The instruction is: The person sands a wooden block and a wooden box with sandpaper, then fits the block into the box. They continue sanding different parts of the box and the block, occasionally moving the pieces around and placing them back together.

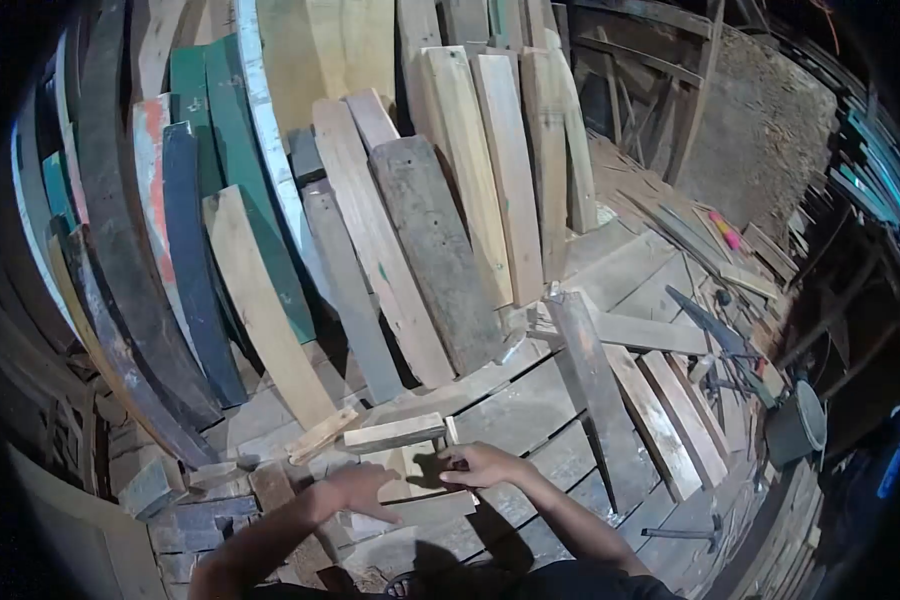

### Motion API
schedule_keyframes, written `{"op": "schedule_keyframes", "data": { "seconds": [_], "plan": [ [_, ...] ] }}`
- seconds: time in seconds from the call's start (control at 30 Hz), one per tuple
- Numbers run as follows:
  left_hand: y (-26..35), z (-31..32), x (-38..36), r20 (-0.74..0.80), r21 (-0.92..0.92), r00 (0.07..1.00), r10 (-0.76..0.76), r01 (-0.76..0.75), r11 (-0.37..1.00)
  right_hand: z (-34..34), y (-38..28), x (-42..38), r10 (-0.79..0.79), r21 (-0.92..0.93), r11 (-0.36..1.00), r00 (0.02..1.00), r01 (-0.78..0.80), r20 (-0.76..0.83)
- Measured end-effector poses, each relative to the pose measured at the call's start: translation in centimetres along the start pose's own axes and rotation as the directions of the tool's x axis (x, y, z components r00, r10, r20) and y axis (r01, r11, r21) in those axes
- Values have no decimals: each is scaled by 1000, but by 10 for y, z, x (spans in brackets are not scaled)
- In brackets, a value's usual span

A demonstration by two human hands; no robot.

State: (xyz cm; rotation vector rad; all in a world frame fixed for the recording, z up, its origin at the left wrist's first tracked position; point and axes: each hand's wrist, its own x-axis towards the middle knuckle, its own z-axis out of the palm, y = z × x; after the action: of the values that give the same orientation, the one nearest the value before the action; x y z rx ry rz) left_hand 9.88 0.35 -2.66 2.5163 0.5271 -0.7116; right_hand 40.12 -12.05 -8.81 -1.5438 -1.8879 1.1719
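Note:
Both hands are low in the middle of the head view, over small wood pieces on the plank floor. My left hand [358, 492] has its fingers spread, above the left end of a short board [435, 509]; whether it touches the board I cannot tell. To the right, my right hand [485, 466] has bent fingers near the right side of the small pieces, and what its fingertips hold, if anything, is too small to make out. A short block [395, 432] lies just beyond both hands. Pale wood [400, 470] shows between the hands.
Many long boards lean at the back and left, among them a grey board [438, 250] and a green one [260, 220]. A long plank [600, 400] lies right of my hands. Farther right are a hammer [685, 534], a saw [710, 322] and a bucket [798, 425].

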Motion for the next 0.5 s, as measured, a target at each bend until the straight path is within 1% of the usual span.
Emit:
{"op": "schedule_keyframes", "data": {
  "seconds": [0.07,0.1,0.13,0.2,0.23,0.27,0.3,0.33,0.37,0.4,0.43,0.47,0.5],
  "plan": [
    [16,19,5,29,-70,999,36,-33,997,5,-18,3,-35,24,999,991,38,-130],
    [18,34,8,41,-101,998,55,-50,994,0,-48,-3,-43,28,998,987,48,-152],
    [12,56,14,-41,-105,996,79,-83,991,22,-29,6,-160,21,986,967,167,-196],
    [0,101,28,-203,-130,971,123,-151,980,56,-8,10,-350,-99,937,910,336,-222],
    [8,103,27,-334,-263,941,46,-140,954,64,-8,5,-327,-223,929,937,294,-126],
    [15,100,20,-364,-282,931,16,-126,951,74,-15,1,-302,-340,899,953,276,-23],
    [23,94,17,-393,-304,919,-20,-110,946,73,-16,5,-228,-381,895,972,232,58],
    [28,94,17,-425,-326,904,-57,-94,941,72,-17,3,-238,-406,881,969,242,63],
    [20,103,21,-445,-314,894,-58,-95,945,71,-20,1,-251,-435,865,966,251,59],
    [20,100,22,-431,-324,900,-55,-98,941,70,-22,1,-264,-465,847,963,257,51],
    [20,97,22,-415,-334,909,-50,-101,937,72,-23,4,-204,-440,865,970,241,129],
    [21,94,21,-396,-345,917,-43,-105,933,73,-24,3,-196,-488,839,970,240,142],
    [22,91,23,-341,-354,937,-73,-56,934,71,-27,1,-184,-536,810,970,240,156]
  ]
}}
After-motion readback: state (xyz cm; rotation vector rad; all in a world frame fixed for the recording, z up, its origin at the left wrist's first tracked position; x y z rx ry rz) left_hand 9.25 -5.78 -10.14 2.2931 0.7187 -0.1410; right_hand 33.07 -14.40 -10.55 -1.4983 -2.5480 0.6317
